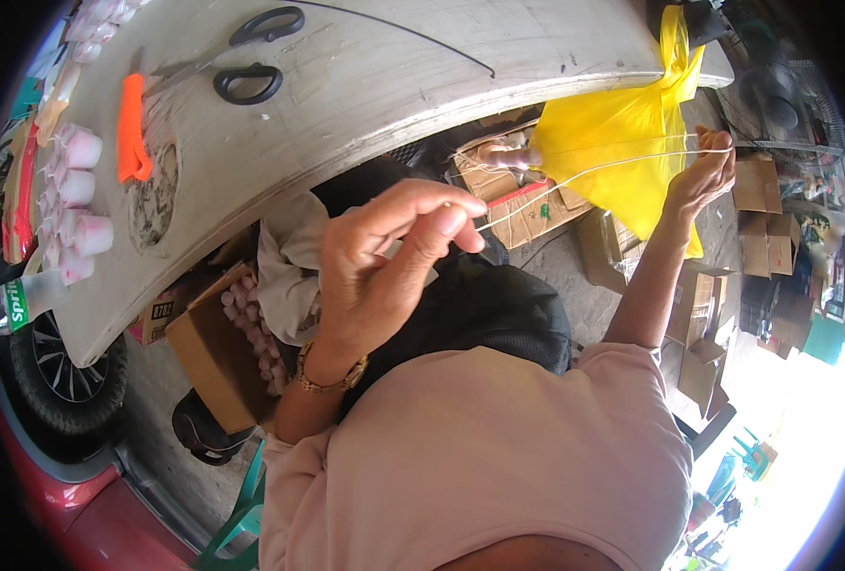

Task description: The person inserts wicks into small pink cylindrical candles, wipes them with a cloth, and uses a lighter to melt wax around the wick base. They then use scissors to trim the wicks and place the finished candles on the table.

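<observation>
Pink sleeves frame a person's two raised hands. Nearest, the left hand (384, 266), wearing a gold watch (327, 379), pinches one end of a thin pale string (575, 178) between thumb and fingertips. From there the string runs taut to the right hand (700, 179), which is closed around its other end. Just behind the right hand hangs a yellow plastic bag (622, 143). Beyond the left hand, black scissors (242, 57) and an orange cutter (131, 128) lie on a worn white table (365, 95).
</observation>
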Tool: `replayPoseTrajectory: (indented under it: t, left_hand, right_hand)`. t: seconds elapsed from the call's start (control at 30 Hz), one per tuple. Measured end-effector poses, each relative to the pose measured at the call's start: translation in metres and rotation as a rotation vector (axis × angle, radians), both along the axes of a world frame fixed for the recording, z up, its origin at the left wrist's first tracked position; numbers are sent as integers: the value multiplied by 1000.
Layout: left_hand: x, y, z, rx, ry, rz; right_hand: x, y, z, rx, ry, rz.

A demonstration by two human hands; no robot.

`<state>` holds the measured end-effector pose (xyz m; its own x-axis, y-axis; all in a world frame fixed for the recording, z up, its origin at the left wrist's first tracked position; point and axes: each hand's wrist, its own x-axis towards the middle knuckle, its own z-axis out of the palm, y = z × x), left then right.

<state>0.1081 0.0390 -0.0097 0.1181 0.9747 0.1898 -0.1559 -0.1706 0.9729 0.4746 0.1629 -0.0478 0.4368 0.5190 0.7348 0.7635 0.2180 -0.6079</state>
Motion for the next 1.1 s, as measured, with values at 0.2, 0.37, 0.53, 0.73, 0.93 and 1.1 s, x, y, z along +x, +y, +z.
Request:
replayPoseTrajectory:
  t: [0.2,0.37,0.53,0.73,0.93,1.1]
  left_hand:
    - [20,-5,-20,-75,48,-106]
    - [15,-8,-31,-111,111,-87]
    - [14,-12,-39,-245,154,-139]
    - [28,-8,-49,-91,196,-99]
    - [34,-4,-39,206,429,89]
    - [24,12,-11,482,532,238]
  right_hand:
    - [-34,-19,-62,-130,129,264]
    - [-40,-46,-155,-497,-12,217]
    - [10,-52,-190,-577,654,220]
    - [-13,-55,-127,-985,-682,66]
    - [-137,-118,-21,-815,429,1035]
    - [-171,-118,9,-766,1142,1420]
